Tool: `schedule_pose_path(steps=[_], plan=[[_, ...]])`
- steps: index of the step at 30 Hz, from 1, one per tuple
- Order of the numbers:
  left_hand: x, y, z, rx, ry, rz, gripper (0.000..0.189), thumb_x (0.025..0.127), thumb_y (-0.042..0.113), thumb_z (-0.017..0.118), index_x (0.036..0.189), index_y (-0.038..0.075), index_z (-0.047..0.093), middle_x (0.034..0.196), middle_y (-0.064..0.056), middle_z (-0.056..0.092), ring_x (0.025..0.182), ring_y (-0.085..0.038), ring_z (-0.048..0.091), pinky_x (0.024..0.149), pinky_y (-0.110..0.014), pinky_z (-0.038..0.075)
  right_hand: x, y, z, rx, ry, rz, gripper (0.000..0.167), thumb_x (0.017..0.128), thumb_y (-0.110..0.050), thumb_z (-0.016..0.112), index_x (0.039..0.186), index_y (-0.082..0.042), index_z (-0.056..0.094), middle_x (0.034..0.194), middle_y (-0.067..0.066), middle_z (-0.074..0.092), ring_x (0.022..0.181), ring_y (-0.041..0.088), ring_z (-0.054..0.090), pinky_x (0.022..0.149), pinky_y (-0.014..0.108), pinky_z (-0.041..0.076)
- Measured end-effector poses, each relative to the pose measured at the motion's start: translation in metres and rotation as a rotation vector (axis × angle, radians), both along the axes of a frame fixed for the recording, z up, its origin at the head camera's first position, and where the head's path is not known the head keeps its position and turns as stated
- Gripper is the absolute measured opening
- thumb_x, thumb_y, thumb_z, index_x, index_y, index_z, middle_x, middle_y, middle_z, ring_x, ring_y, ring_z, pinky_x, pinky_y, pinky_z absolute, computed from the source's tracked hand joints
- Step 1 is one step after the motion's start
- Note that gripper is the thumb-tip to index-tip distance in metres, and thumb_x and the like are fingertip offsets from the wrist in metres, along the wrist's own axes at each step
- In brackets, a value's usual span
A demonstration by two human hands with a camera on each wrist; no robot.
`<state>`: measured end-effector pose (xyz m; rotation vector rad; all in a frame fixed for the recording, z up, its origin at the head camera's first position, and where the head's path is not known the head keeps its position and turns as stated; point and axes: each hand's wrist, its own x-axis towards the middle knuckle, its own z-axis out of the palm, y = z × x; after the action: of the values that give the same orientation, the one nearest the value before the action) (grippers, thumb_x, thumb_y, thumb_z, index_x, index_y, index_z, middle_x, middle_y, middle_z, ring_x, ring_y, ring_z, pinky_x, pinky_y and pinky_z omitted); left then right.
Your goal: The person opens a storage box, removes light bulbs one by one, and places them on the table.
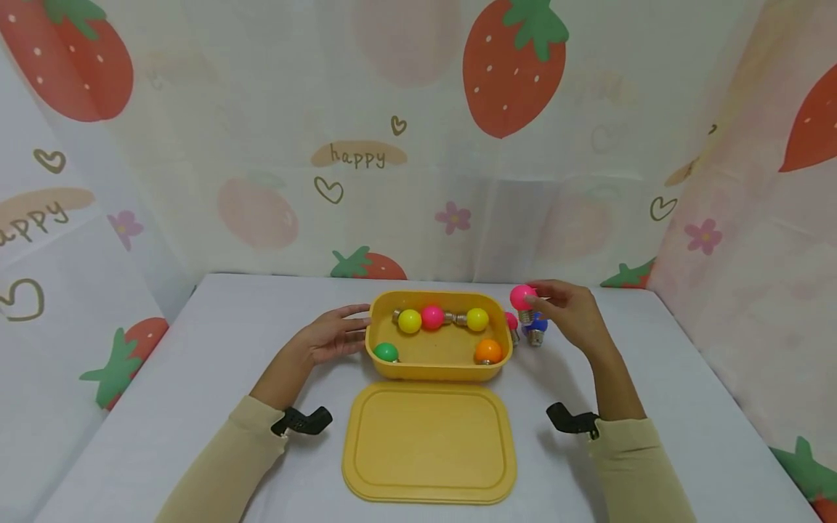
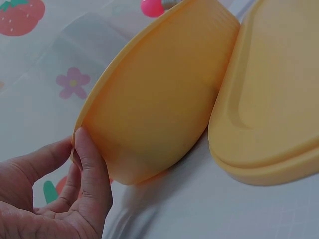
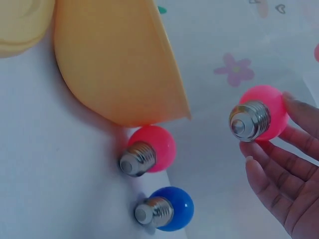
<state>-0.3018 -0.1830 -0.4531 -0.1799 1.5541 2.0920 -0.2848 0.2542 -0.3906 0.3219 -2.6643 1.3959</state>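
From over the person's head I see a yellow box on the white bench, its yellow lid lying flat just beside it on the person's side. The left hand has its fingers reaching out, loosely extended, to touch the left end of the box. The right hand pinches a pink bulb by its globe, metal base downward, held beyond the right end of the box. Near it on the bench are another pink bulb and a blue bulb. Inside the box, a yellow bulb, a third pink bulb and a second yellow bulb run along the far side; a green bulb sits in the near left corner, an orange bulb in the near right. Behind hangs a strawberry-print sheet.

At the left wrist, the fingertips meet the rim around the rounded end, lightly parted. Part of a pink globe shows past the far rim; I can't tell which bulb.

At the right wrist, thumb and fingers grip the pink globe, screw base showing. It hangs apart from the box, while the other pink bulb lies right by the box's end and the blue one a little farther out.
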Motion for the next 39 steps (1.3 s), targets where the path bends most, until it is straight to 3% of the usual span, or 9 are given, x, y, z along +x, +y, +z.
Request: schedule_pose_path(steps=[10, 18, 27, 39], plan=[[0.0, 0.001, 0.001, 0.0, -0.008, 0.007, 0.057, 0.104, 0.009, 0.059, 0.156, 0.01, 0.036, 0.107, -0.011, 0.064, 0.085, -0.016, 0.066, 0.07, -0.026, 0.062, -0.002, 0.017, -0.004, -0.05, -0.006, -0.02, 0.046, 0.098, -0.036, 0.069, 0.133, -0.006, 0.066, 0.122, 0.018, 0.068, 0.093, 0.012, 0.07, 0.077, 0.026, 0.061], [0.001, 0.0, 0.0, 0.008, -0.015, 0.008, 0.057, 0.104, 0.009, 0.059, 0.156, 0.011, 0.036, 0.107, -0.011, 0.064, 0.086, -0.016, 0.066, 0.071, -0.027, 0.062, -0.005, 0.031, -0.012, -0.031, -0.009, -0.057, 0.047, 0.099, -0.037, 0.068, 0.133, -0.004, 0.065, 0.123, 0.02, 0.068, 0.091, 0.012, 0.07, 0.077, 0.028, 0.061], [0.0, 0.001, 0.001, 0.008, -0.007, 0.014, 0.057, 0.103, 0.009, 0.06, 0.155, 0.01, 0.036, 0.105, -0.01, 0.065, 0.085, -0.016, 0.067, 0.07, -0.027, 0.062, -0.006, 0.047, -0.017, -0.067, -0.016, -0.078, 0.05, 0.099, -0.035, 0.068, 0.134, 0.001, 0.062, 0.122, 0.025, 0.067, 0.086, 0.003, 0.069, 0.075, 0.027, 0.061], [-0.001, 0.0, -0.002, -0.007, -0.01, 0.02, 0.057, 0.103, 0.01, 0.06, 0.155, 0.01, 0.037, 0.108, -0.01, 0.063, 0.088, -0.017, 0.065, 0.072, -0.027, 0.062, -0.007, 0.062, -0.032, -0.079, -0.116, -0.117, 0.052, 0.101, -0.034, 0.066, 0.137, 0.004, 0.059, 0.125, 0.029, 0.065, 0.085, 0.006, 0.072, 0.077, 0.028, 0.061]])
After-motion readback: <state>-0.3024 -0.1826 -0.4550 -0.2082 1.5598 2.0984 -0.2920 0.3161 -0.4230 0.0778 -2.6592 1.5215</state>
